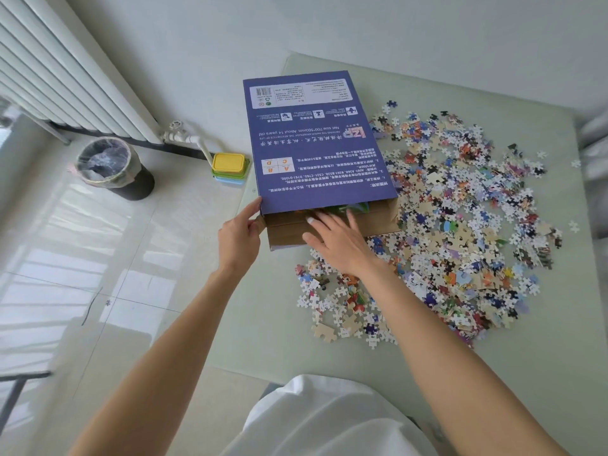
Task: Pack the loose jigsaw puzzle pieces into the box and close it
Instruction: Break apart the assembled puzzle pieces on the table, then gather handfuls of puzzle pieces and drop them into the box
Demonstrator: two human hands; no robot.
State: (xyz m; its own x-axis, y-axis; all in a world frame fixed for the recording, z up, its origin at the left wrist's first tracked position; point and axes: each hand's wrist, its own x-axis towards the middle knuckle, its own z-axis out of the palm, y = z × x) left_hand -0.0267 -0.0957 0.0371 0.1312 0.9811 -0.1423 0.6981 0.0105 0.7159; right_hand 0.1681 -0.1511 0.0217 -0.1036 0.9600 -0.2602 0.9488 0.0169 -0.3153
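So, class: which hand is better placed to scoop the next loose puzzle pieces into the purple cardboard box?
Right. The right hand lies open at the purple cardboard box mouth, beside the loose puzzle pieces; the left hand holds the box's corner, steadying it.

Purple box [316, 143], seemingly multicoloured pieces [460, 225]
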